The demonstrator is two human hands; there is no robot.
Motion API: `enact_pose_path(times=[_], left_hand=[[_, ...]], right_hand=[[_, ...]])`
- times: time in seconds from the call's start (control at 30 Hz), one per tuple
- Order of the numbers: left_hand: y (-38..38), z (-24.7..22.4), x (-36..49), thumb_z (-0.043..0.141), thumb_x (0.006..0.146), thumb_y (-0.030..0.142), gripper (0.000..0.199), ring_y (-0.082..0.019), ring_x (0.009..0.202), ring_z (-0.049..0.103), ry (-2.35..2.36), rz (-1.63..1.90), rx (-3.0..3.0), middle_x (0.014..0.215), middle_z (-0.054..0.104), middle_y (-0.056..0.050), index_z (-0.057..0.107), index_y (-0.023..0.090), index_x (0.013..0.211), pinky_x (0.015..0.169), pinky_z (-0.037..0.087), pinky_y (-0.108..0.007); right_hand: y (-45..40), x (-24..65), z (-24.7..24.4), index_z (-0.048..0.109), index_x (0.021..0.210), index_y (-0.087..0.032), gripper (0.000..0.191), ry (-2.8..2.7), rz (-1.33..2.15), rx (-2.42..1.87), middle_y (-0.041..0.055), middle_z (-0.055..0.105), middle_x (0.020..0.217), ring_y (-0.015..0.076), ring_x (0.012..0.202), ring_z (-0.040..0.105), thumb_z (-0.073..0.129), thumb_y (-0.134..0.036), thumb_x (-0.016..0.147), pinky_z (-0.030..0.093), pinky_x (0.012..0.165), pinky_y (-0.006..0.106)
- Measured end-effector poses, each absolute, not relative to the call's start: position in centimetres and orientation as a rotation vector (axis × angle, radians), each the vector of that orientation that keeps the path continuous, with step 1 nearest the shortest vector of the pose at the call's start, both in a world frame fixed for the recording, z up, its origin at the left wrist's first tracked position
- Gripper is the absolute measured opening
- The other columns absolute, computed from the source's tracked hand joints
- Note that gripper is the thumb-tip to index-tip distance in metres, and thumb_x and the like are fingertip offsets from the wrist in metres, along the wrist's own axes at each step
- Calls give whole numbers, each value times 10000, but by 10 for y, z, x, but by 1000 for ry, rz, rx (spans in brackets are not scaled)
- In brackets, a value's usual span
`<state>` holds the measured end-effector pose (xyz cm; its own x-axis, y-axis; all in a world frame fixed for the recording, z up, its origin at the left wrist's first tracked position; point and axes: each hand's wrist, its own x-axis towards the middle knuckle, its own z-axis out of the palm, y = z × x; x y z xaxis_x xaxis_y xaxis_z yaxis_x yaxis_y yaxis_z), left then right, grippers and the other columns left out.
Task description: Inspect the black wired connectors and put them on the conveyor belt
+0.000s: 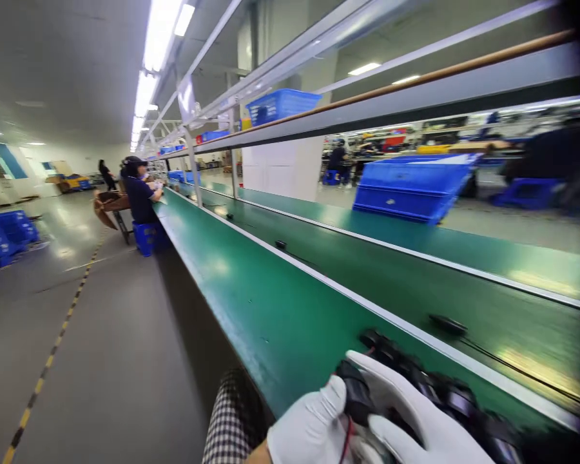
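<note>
A black, roughly cylindrical part (356, 394) with a red wire sits between my white-gloved hands at the lower edge of the head view. My left hand (307, 425) is closed on it, the thumb pressed against its side. My right hand (423, 409) curves round the other side, its index finger above the part and its thumb below. The palms and lower fingers are partly cut off. Beside my right hand, several similar black parts (457, 396) lie in a blurred row on the green bench top (251, 309).
Past a pale rail, a black piece with a cable (448, 324) lies on the green middle lane (367, 277). A tilted blue crate (406, 187) stands beyond. Overhead runs a shelf with a blue basket (283, 106). A co-worker (139, 190) sits farther along the bench.
</note>
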<state>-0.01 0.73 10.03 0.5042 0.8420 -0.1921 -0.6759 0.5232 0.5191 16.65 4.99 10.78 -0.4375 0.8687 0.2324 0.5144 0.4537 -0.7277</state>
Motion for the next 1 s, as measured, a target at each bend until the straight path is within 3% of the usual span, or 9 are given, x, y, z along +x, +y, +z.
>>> enact_pose_path(times=[0.13, 0.2, 0.3, 0.5, 0.77, 1.0], left_hand=[[16, 101, 4, 797, 514, 690, 645, -47, 523, 427, 433, 824, 243, 588, 498, 56, 589, 134, 765, 549, 302, -193], [17, 104, 5, 832, 430, 682, 673, -48, 515, 407, 435, 799, 179, 553, 471, 65, 569, 123, 698, 550, 266, -200], [15, 111, 6, 837, 491, 645, 637, -70, 529, 427, 380, 812, 138, 582, 500, 42, 581, 107, 716, 563, 261, -226], [8, 113, 9, 774, 737, 468, 465, -69, 568, 515, 146, 836, -24, 687, 580, 9, 620, 79, 939, 594, 294, -208], [8, 107, 11, 768, 750, 453, 489, -56, 560, 512, 141, 863, -35, 684, 590, 9, 631, 64, 1012, 569, 305, -189], [11, 111, 12, 748, 712, 565, 525, -83, 578, 504, 380, 1028, 404, 701, 589, -15, 676, 84, 911, 578, 346, -223]], right_hand=[[50, 160, 124, 555, 1315, -176, 556, -2030, 1034, -1203, 121, 656, 1240, 288, 1128, 623, 522, -432, 822, 503, 1001, 438], [48, 157, 129, 577, 1281, -174, 546, -1984, 1061, -1216, 129, 667, 1213, 293, 1085, 641, 534, -433, 801, 508, 981, 453], [47, 157, 128, 579, 1273, -194, 511, -1933, 1074, -1129, 111, 696, 1134, 285, 1024, 663, 524, -418, 817, 531, 938, 441], [45, 161, 125, 596, 1257, -248, 464, -1924, 992, -1074, 72, 714, 1027, 290, 953, 675, 564, -383, 815, 560, 874, 442], [44, 161, 136, 607, 1234, -222, 473, -1932, 967, -1110, 96, 700, 1101, 304, 1025, 660, 587, -368, 784, 565, 881, 440], [41, 165, 138, 559, 1271, -249, 577, -2097, 587, -1133, 67, 644, 1215, 263, 1112, 623, 511, -162, 702, 522, 982, 425]])
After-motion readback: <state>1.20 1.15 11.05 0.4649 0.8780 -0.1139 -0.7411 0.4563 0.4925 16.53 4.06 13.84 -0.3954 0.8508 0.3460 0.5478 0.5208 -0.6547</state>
